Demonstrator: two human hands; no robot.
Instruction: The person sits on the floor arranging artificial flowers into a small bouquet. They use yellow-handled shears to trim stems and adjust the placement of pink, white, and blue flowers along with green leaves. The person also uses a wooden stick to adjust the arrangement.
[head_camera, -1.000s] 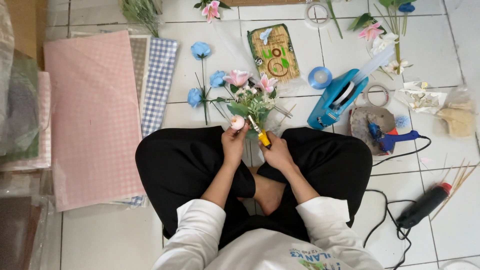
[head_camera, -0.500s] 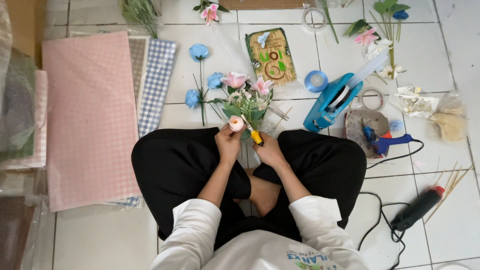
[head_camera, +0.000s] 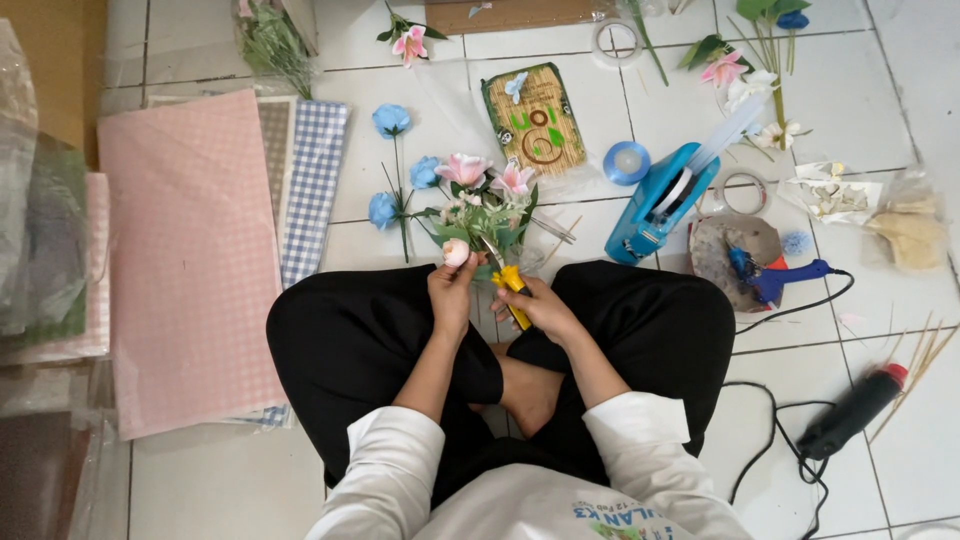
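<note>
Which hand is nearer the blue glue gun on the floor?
Right. The right hand, holding yellow-handled cutters, sits closer to the blue glue gun; the left hand, holding a pink bud, is farther.

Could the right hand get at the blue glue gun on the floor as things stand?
Probably not at once. The right hand grips a yellow-handled cutter at the flower bunch. The blue glue gun lies beyond the right knee with open floor between, so only that grip hinders it.
</note>
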